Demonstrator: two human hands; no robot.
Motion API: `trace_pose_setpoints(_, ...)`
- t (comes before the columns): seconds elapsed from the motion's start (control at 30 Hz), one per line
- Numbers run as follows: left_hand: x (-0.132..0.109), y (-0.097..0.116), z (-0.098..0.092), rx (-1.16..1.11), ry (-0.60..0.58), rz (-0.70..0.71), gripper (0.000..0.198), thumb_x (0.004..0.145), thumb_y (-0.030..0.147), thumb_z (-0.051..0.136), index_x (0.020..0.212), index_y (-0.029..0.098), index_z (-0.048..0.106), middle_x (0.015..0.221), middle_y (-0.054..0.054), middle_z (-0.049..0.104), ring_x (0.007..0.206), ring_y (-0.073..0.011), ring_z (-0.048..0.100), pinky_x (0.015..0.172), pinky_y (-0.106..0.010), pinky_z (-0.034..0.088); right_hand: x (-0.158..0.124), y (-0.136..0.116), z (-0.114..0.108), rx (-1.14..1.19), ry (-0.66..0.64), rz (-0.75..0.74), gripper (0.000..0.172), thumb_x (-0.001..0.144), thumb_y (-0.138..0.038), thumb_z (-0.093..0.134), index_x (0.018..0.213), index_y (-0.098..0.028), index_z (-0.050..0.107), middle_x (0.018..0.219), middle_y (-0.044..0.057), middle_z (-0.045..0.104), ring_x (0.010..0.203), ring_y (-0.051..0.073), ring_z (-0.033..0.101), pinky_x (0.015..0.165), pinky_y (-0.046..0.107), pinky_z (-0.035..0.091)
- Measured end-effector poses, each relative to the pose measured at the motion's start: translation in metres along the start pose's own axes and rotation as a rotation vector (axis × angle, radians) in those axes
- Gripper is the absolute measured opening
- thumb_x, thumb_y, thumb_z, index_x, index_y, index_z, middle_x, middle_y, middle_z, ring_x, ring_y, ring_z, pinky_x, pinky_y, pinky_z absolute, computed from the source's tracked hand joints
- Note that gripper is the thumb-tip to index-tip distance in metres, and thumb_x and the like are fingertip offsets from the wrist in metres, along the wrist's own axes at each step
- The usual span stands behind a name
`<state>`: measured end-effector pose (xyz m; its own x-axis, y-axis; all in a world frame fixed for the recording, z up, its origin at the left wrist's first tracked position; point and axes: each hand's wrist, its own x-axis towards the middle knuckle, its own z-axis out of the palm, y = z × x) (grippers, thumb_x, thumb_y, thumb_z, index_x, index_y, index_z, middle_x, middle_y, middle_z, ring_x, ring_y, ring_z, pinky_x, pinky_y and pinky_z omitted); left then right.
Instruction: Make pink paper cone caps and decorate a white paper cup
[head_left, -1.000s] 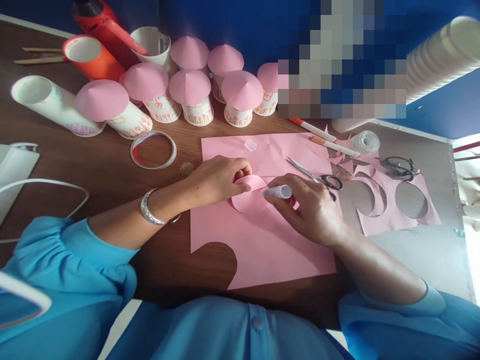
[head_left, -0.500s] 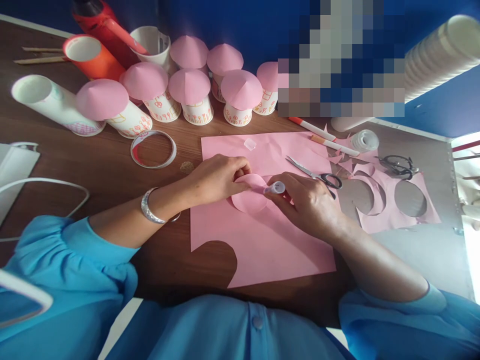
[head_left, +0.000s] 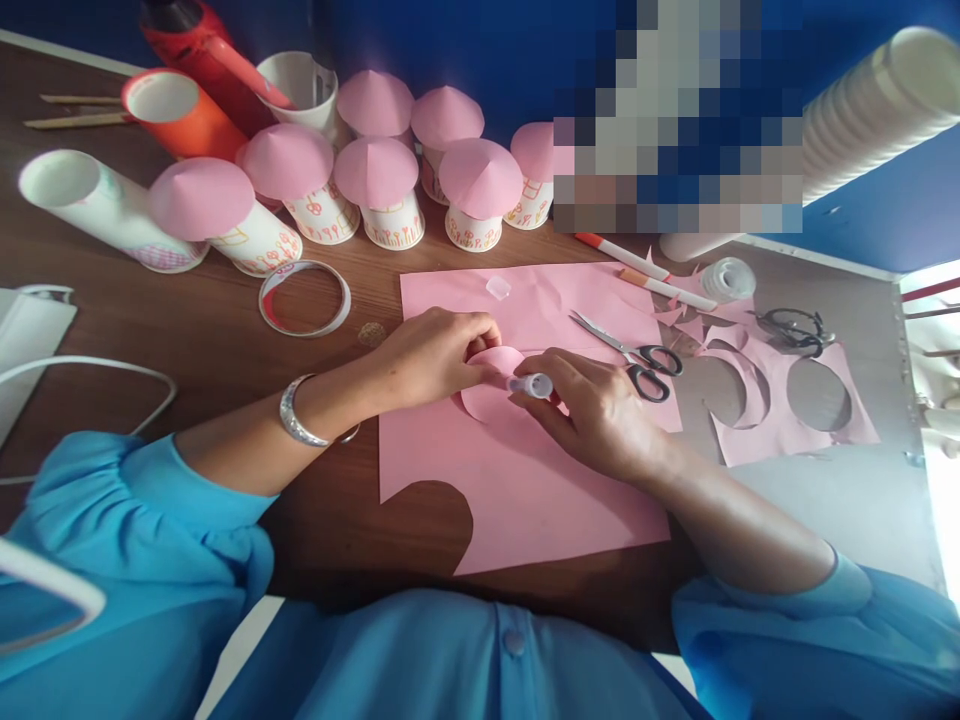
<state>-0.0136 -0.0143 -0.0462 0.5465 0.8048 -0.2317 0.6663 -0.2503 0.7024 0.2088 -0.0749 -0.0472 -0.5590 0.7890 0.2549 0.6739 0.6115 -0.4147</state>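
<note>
Over the pink sheet, left hand (head_left: 442,355): thumb and fingers in a narrow pinch at the upper edge of the pink paper disc (head_left: 480,405); silver bracelet (head_left: 300,415) at the wrist.
Right hand (head_left: 600,405): closed round a pale tube (head_left: 534,385), its narrow end directed at the disc; whether the tip touches, cannot tell.
Pink paper disc: between the two hands, above the sheet, upper part raised as a flap; right side partly covered by the fingers.
Pink sheet (head_left: 525,500): flat on the brown table (head_left: 337,540), curved bite out of its near left corner.
On the sheet: small translucent piece (head_left: 498,288) near the far edge; scissors (head_left: 637,358), blades apart, just beyond the right hand.
Cone-topped cups: seven pink cones (head_left: 480,178) in view on drawn-on white cups (head_left: 394,228), along the far side.
Left of these: orange cup (head_left: 184,125), bare white cup (head_left: 60,180); tape ring (head_left: 341,305) lying nearer.
Right side: two markers (head_left: 667,290), clear roll (head_left: 731,280), pink offcut (head_left: 776,420) with round holes, second scissors (head_left: 795,325) at its far edge.
</note>
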Motion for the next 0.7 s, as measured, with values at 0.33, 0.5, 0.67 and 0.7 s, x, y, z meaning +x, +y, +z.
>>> trace_pose_setpoints(0.33, 0.001, -0.003, 0.001, 0.015, 0.004, 0.009, 0.018, 0.084, 0.036, 0.07, 0.091, 0.02, 0.07, 0.076, 0.0, 0.072, 0.067, -0.015, 0.062, 0.06, -0.027, 0.04, -0.004, 0.009, -0.016, -0.161, 0.014, 0.121, 0.021, 0.103, -0.035, 0.057, 0.094, -0.019, 0.067, 0.069, 0.001, 0.069, 0.055, 0.014, 0.06, 0.054, 0.027, 0.037)
trace_pose_setpoints(0.5, 0.001, -0.001, 0.001, 0.021, 0.013, -0.021, 0.012, 0.08, 0.026, 0.066, 0.09, 0.021, 0.07, 0.077, 0.001, 0.072, 0.068, -0.0147, 0.061, 0.061, -0.027, 0.04, -0.005, 0.008, -0.024, -0.137, 0.116, 0.169, 0.018, 0.099, -0.034, 0.062, 0.096, -0.018, 0.069, 0.066, 0.0, 0.068, 0.048, 0.013, 0.056, 0.049, 0.027, 0.038)
trace_pose_setpoints(0.67, 0.0, -0.002, 0.002, 0.018, 0.01, -0.009, 0.014, 0.083, 0.033, 0.067, 0.091, 0.022, 0.07, 0.081, 0.0, 0.074, 0.07, -0.0152, 0.061, 0.062, -0.027, 0.04, -0.004, 0.002, -0.013, -0.012, 0.059, 0.09, 0.015, 0.102, -0.033, 0.06, 0.101, -0.019, 0.067, 0.081, 0.003, 0.075, 0.056, 0.013, 0.061, 0.058, 0.027, 0.045)
trace_pose_setpoints(0.7, 0.0, -0.002, 0.001, 0.02, 0.011, -0.004, 0.016, 0.083, 0.035, 0.068, 0.092, 0.021, 0.07, 0.082, 0.0, 0.075, 0.07, -0.0155, 0.061, 0.062, -0.027, 0.04, -0.003, 0.002, -0.01, 0.01, 0.036, 0.066, 0.015, 0.102, -0.032, 0.06, 0.103, -0.019, 0.066, 0.085, 0.004, 0.076, 0.059, 0.013, 0.062, 0.059, 0.027, 0.046)
